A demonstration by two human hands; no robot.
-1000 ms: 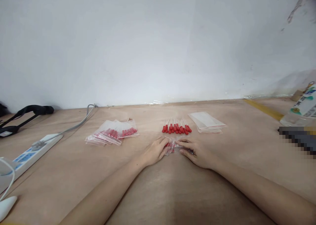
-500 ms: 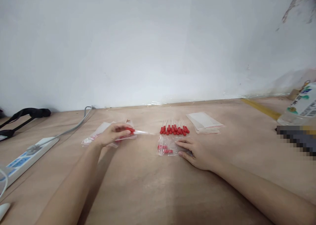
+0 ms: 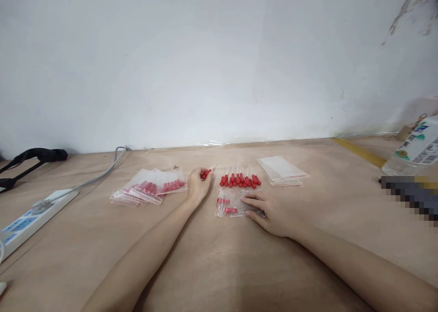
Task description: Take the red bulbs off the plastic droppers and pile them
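Closed around droppers (image 3: pixel 205 174) with red bulbs and clear, thin tips, my left hand (image 3: pixel 198 186) is just left of a row of droppers (image 3: pixel 239 179). Their tips point toward the wall. My right hand (image 3: pixel 270 214) lies with fingers stretched over the right part of a clear zip bag (image 3: pixel 236 195), touching it. Red-bulbed droppers show inside the bag's left part. At left, several filled zip bags (image 3: pixel 147 186) overlap, with red bulbs visible through the plastic.
A stack of flat zip bags (image 3: pixel 282 169) lies at the right of the row. A power strip (image 3: pixel 34 221) with a grey cable and a black strap (image 3: pixel 41 156) are at the far left. At right are a yellow strip (image 3: pixel 359 151), a labelled bottle (image 3: pixel 415 148) and a blurred dark object (image 3: pixel 410 193).
My left hand has moved right with the droppers, from over the filled bags to beside the row. Those bags are now uncovered. My right hand stays on the zip bag.
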